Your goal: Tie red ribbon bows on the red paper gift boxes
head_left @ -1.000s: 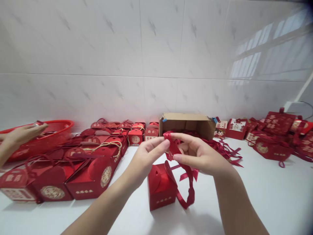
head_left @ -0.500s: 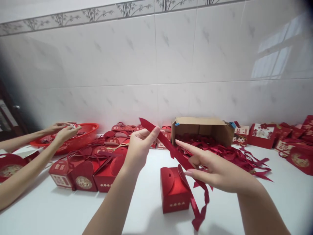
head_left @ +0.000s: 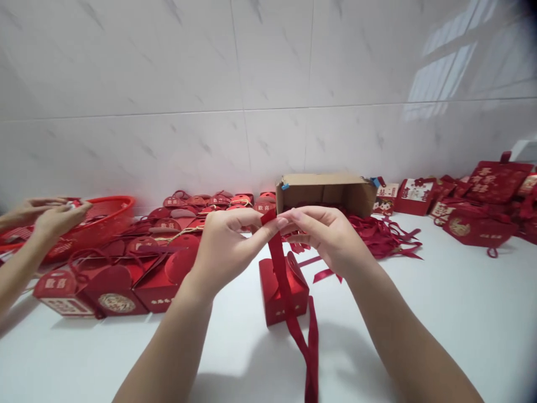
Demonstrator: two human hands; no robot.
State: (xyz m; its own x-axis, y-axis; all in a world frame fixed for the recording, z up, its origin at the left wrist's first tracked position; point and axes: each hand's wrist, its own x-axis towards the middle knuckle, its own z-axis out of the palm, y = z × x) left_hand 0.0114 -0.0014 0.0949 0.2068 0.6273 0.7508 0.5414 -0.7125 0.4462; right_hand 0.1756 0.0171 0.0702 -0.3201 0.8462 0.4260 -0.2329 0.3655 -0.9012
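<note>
Head view: I see two bare forearms reach up from the bottom of the frame, and the hands meet in the middle. The left hand (head_left: 230,246) pinches a dark red ribbon (head_left: 282,274) near its upper end, thumb against the bent fingers. The right hand (head_left: 335,240) comes in from the other side, thumb and forefinger close together, their tips right by the left thumb; whether they have caught any ribbon I cannot tell. From that pinch the ribbon hangs down the centre, passing in front of a small red box (head_left: 271,302) and running out at the bottom edge beside a second strand.

The small red box stands upright on the white table (head_left: 235,352), just below the hands, with rounded flaps on top and pale lettering low on its front. Behind the hands, right of centre, a cardboard carton (head_left: 325,179) lies with its open side this way, and a heap of ribbons (head_left: 384,238) spreads from its mouth. Rows of red boxes (head_left: 115,299) fill the left of the table, some with cords on top; more red packages (head_left: 474,224) crowd the right edge. At the far left, another person's hands (head_left: 56,219) hold something too small to make out over a red plastic basket (head_left: 111,211).
</note>
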